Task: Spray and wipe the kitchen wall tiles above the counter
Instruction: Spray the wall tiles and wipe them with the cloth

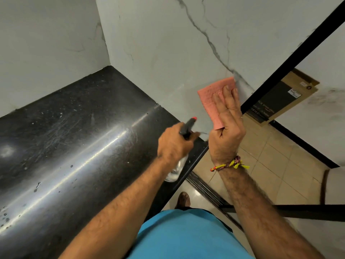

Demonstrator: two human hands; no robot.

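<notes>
At frame centre, the right hand (226, 126) presses a pink cloth (214, 101) flat-fingered against the wall tiles (168, 43), while the left hand (174, 143) grips a spray bottle (179, 161).

Counter (78, 139): black polished stone, glossy, scratched
On it: pale specks, small water drops (37, 186)

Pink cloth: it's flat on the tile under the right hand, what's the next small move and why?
Probably sweep the pink cloth sideways along the wall tile. The right hand presses it flat against the tile near the wall's end, just above the black counter, while the left hand holds the spray bottle back. Wetness on the tile can't be judged.
</notes>
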